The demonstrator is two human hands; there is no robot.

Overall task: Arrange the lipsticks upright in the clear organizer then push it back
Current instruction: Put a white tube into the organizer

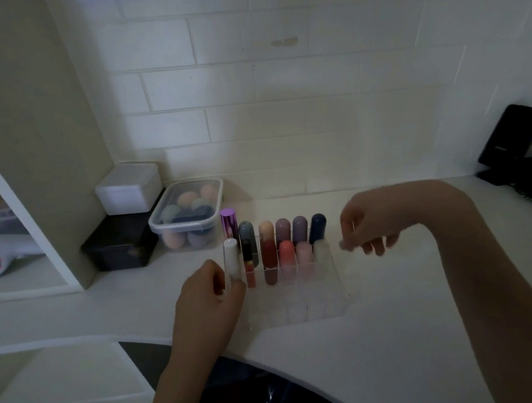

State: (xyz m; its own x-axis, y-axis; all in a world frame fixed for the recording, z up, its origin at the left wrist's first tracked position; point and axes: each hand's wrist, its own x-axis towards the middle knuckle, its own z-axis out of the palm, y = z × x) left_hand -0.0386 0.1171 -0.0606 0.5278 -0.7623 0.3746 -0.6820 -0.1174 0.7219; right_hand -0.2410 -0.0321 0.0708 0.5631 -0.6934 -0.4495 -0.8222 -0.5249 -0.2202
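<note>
1. The clear organizer (294, 280) sits on the white counter (406, 333), two rows of lipsticks already upright in it, its front cells looking empty
2. The left hand (208, 301) pinches a white-capped tube (232, 262) at the organizer's left front corner, long axis vertical, cap up; the free cells lie just right of it
3. The right hand (366, 229) hovers beside the organizer's right end, wrist bent down, fingers loosely curled; whether it holds anything I cannot tell
</note>
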